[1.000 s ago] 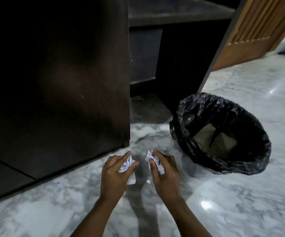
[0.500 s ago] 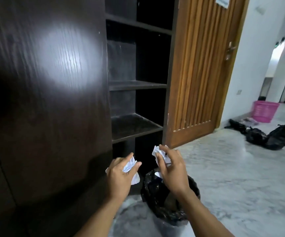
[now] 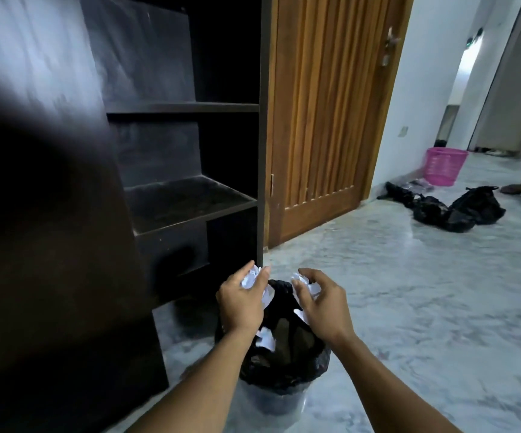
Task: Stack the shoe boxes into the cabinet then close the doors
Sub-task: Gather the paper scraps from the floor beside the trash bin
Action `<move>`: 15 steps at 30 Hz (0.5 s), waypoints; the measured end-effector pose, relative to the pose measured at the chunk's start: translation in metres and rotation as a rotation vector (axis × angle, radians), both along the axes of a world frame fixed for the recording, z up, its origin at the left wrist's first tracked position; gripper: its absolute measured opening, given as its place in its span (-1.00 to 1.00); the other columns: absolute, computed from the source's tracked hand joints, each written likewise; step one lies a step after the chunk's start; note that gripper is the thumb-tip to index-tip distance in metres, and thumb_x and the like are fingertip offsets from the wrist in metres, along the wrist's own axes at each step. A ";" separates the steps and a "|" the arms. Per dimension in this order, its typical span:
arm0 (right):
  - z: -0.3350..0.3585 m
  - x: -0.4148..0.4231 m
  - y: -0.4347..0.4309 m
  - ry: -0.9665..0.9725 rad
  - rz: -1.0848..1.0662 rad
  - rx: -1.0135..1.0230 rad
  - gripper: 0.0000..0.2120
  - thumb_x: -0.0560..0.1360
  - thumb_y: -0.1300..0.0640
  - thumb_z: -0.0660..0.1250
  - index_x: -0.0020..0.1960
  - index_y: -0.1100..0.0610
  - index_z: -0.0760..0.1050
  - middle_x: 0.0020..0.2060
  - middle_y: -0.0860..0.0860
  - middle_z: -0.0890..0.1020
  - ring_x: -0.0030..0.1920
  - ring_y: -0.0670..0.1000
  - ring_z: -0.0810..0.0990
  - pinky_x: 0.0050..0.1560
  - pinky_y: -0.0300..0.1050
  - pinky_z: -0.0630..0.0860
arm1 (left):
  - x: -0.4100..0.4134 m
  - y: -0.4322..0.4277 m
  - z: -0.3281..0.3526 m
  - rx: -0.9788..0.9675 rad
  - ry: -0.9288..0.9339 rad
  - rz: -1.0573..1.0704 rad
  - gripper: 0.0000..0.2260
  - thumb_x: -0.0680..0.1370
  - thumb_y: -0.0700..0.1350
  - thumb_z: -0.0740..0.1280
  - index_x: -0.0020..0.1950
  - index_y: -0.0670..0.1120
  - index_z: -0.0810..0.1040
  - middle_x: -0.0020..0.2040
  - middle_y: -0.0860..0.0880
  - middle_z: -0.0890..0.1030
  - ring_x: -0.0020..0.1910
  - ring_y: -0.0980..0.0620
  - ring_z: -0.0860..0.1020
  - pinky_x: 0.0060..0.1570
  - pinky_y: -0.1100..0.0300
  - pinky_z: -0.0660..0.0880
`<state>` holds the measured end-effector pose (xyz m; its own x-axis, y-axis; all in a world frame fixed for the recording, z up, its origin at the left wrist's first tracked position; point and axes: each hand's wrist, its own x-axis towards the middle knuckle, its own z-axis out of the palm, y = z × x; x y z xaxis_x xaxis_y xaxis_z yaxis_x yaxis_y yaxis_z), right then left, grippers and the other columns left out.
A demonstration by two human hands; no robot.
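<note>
Lifted from floor level since a second ago, a paper wad (image 3: 250, 279) is being pinched over the black-lined bin (image 3: 284, 373) by curled fingers of the left hand (image 3: 242, 303), a second wad (image 3: 310, 285) by those of the right hand (image 3: 323, 310); scraps (image 3: 266, 339) are being dropped. Stacking is judged unstarted: no shoe boxes are being shown; beyond, the dark cabinet (image 3: 190, 201) is being left open, bare-shelved.

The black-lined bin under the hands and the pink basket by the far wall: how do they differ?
The bin wears a black plastic bag; the pink basket is bare latticed plastic. The bin stands near, beside the dark cabinet; the pink basket stands far off against the white wall. Both sit upright on the marble floor.
</note>
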<state>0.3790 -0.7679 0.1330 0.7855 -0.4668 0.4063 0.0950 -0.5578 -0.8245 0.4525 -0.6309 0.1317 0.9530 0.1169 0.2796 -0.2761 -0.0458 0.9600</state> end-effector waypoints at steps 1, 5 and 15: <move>-0.012 0.007 -0.002 0.044 0.007 0.027 -0.77 0.56 -0.02 0.38 0.17 0.04 0.58 -0.15 -0.11 0.68 -0.27 -0.23 0.64 -0.33 -0.51 0.42 | 0.006 -0.004 -0.013 0.004 0.043 -0.009 -0.65 0.42 0.02 0.56 0.15 -0.09 0.70 0.05 0.01 0.72 0.08 0.08 0.66 0.10 0.22 0.52; -0.039 0.033 -0.007 0.184 0.005 0.062 -0.79 0.57 -0.06 0.35 0.14 0.00 0.58 -0.04 -0.12 0.67 -0.11 -0.15 0.66 -0.28 -0.48 0.45 | 0.021 -0.013 -0.043 0.091 0.155 -0.077 -0.68 0.46 0.03 0.52 0.15 -0.08 0.69 0.04 0.05 0.70 0.07 0.07 0.64 0.06 0.27 0.51; -0.083 0.067 -0.024 0.366 0.085 0.135 -0.33 0.47 -0.50 0.11 0.38 -0.09 0.45 0.30 -0.06 0.53 0.30 -0.03 0.50 0.33 0.02 0.45 | 0.043 -0.024 -0.077 0.125 0.292 -0.160 -0.46 0.40 0.43 0.30 0.14 0.08 0.67 0.13 0.11 0.66 0.13 0.11 0.60 0.15 0.16 0.49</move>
<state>0.4462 -0.7922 0.0505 0.9050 -0.4242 0.0322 -0.1775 -0.4453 -0.8776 0.4953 -0.6548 0.0549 0.9983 -0.0580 -0.0045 -0.0040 -0.1459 0.9893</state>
